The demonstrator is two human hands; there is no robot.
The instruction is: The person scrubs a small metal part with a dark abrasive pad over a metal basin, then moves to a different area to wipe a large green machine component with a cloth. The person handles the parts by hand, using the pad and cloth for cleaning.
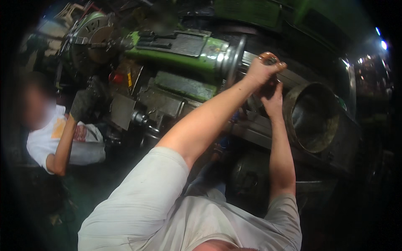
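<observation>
My left hand point(263, 70) is reached out past the green tailstock point(184, 60) of a lathe, beside its large handwheel point(238, 56). Its fingers are curled round a small dark thing that I cannot make out. Just below it, my right hand point(274, 102) has thumb and fingers bent about a dark, shadowed piece, whose kind does not show. Both hands look smeared with dark grease. To the right of them stands a wide, hollow metal cylinder point(292, 121), its opening facing up.
At the left, a co-worker in a white shirt point(79, 146) works with a grey-gloved hand point(85, 102) near the carriage. The lathe's round chuck point(94, 39) is at the far left. Tools point(153, 42) lie on the tailstock's top tray. Bed rails point(255, 129) run under my arms.
</observation>
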